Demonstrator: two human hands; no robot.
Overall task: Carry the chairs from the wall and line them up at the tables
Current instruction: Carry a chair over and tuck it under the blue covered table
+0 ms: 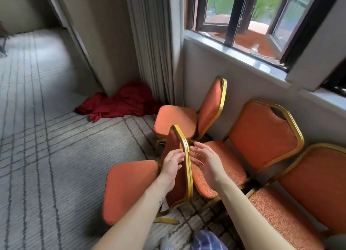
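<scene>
Chair [307, 176] at far right is cut off

Bare forearms [134, 218], small tattoo [161, 201], blue striped garment [207, 240].

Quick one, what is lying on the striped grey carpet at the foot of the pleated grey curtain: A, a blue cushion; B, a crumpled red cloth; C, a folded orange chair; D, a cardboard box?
B: a crumpled red cloth lies heaped on the striped grey carpet right by the pleated grey curtain.
</scene>
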